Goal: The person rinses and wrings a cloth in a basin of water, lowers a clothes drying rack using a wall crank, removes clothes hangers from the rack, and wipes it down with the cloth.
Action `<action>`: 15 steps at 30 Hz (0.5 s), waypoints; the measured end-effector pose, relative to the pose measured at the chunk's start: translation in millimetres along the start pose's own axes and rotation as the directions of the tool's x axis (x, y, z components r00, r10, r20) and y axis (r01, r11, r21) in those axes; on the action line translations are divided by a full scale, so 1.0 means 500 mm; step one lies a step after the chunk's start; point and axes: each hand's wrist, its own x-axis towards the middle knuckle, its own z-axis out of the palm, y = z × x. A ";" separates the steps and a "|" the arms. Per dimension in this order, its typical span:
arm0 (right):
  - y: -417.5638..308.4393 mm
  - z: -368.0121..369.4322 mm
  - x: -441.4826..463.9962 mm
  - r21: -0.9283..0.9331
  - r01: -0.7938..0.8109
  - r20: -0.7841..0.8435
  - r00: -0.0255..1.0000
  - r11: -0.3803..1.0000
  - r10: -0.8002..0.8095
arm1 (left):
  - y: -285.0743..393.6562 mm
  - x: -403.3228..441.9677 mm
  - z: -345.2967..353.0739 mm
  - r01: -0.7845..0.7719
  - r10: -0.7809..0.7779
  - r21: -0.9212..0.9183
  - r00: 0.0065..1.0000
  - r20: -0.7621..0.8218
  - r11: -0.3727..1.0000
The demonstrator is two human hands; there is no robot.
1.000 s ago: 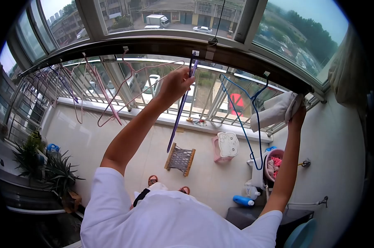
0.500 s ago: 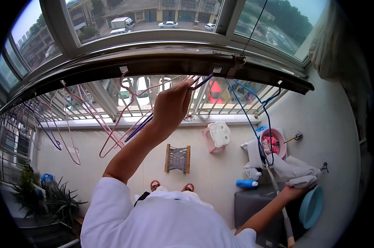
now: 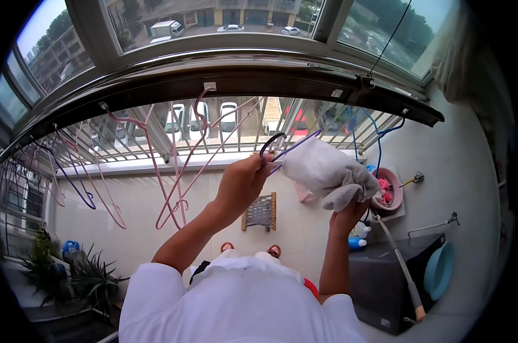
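Observation:
My left hand [image 3: 244, 182] is closed around the neck of a dark purple clothes hanger [image 3: 298, 145], with the hook pointing up, off the rail. My right hand [image 3: 347, 218] grips a bunched white-and-grey garment [image 3: 322, 171] and holds it up beside the hanger. One hanger arm reaches the garment's upper left edge; I cannot tell whether it passes inside. Pink hangers [image 3: 200, 123] hang from the dark drying rail [image 3: 270, 83] to the left of my hands. A blue hanger [image 3: 379, 137] hangs at the rail's right end.
Below stand a small woven folding stool [image 3: 260, 212] and a pink basin [image 3: 393, 197] with clothes. A long pole [image 3: 402, 263] leans by a dark grey box [image 3: 385, 286] and a light blue basin [image 3: 440, 270]. Potted plants [image 3: 87, 274] stand at lower left.
My left hand has taken the purple hanger off the rail and lowered it. My right hand has brought the garment from the lower right up to the hanger. The view has shifted slightly.

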 end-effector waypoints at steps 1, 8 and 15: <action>0.020 -0.004 0.000 -0.219 0.125 0.167 0.982 0.968 -0.089 | -0.009 -0.011 -0.010 0.020 -0.020 0.018 1.000 0.007 1.000; 0.047 0.170 -0.065 -0.266 0.744 0.864 0.466 0.613 -0.191 | -0.059 -0.077 -0.026 -0.016 0.008 0.130 0.998 0.065 0.991; 0.165 0.071 -0.103 -0.178 0.838 0.955 0.274 0.516 -0.116 | -0.074 -0.200 -0.104 0.225 -0.206 -0.074 0.957 0.202 0.972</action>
